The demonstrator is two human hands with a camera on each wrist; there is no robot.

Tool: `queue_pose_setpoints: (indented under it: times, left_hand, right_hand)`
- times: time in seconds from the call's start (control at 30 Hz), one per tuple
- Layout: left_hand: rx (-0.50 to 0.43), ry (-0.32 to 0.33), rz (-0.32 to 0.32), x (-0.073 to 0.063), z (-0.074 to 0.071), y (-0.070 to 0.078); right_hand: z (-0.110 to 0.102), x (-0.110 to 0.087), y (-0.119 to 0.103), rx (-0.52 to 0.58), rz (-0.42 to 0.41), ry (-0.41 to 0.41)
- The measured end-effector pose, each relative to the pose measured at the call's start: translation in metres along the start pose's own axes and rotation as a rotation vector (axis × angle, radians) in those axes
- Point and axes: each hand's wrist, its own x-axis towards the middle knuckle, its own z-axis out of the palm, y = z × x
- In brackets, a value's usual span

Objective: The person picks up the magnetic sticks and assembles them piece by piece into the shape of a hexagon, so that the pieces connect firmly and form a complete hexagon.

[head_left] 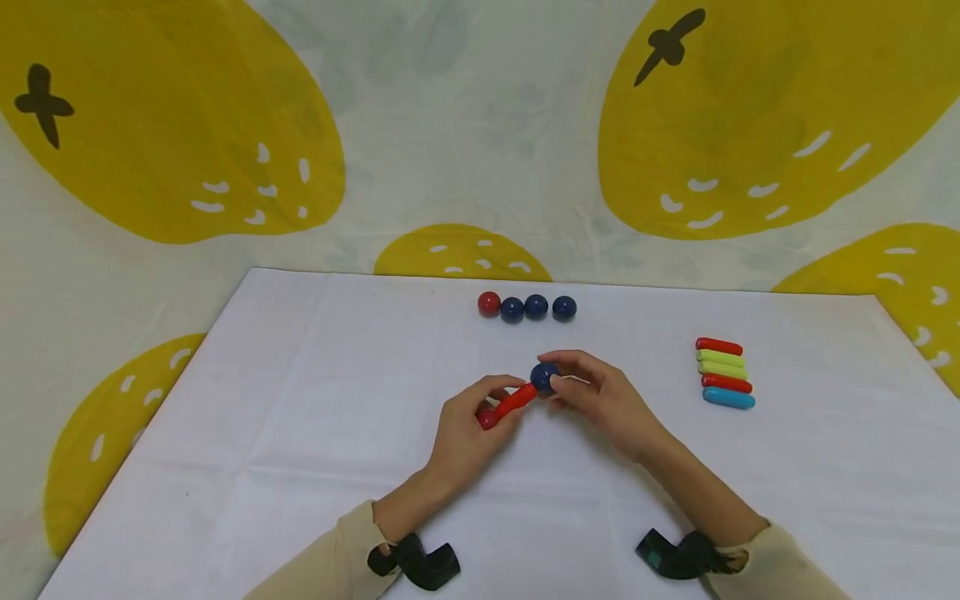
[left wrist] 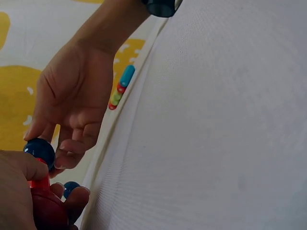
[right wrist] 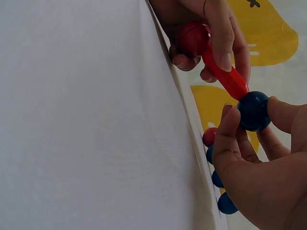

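Observation:
My left hand (head_left: 474, 423) grips a red rod (head_left: 516, 402) that has a dark red ball (right wrist: 193, 39) on its near end. Against the rod's other end sits a blue ball (head_left: 544, 377), pinched between the thumb and fingers of my right hand (head_left: 611, 406). In the right wrist view, ball and rod end touch; whether they are joined I cannot tell. Both hands are above the middle of the white table (head_left: 360, 375). From the left wrist, the dark red ball is partly covered by the left fingers.
Toward the back edge stand a loose red ball (head_left: 489, 303) and three blue balls (head_left: 536, 307) in a row. On the right lie several short rods (head_left: 723, 369), red, yellow-green and blue, side by side. Behind the table hangs a cloth (head_left: 480, 125) with yellow fruit shapes.

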Motion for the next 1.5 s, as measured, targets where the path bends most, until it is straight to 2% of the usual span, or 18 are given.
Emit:
queue_pose_setpoints:
  times: [0.2,0.4,0.53,0.9,0.97,1.2,1.5]
  left_hand:
    - [-0.037,-0.040,-0.012,-0.001,0.000,-0.003]
    - [-0.132,-0.073,-0.123,-0.002,-0.001,-0.001]
    - [-0.135,-0.070,-0.157,-0.002,-0.002,0.000]
    - [-0.193,-0.056,-0.199,-0.002,-0.001,0.000]
    - [-0.186,-0.052,-0.215,-0.001,-0.002,0.002]
    - [-0.176,-0.053,-0.232,0.004,-0.012,0.034]
    - [-0.200,-0.054,-0.246,0.003,-0.013,0.038]
  right_hand:
    - [0.004,0.000,0.005,0.022,-0.042,0.006]
    - [0.007,0.002,0.006,0.052,-0.041,0.047]
    - [0.009,0.005,0.006,0.066,-0.035,0.063]
    - [0.020,0.006,0.008,0.048,-0.021,-0.009]
    - [0.021,0.007,0.007,0.040,-0.019,-0.004]
    - [0.024,0.005,0.003,-0.016,-0.016,0.009]
    - [0.017,0.003,0.000,-0.024,-0.008,0.000]
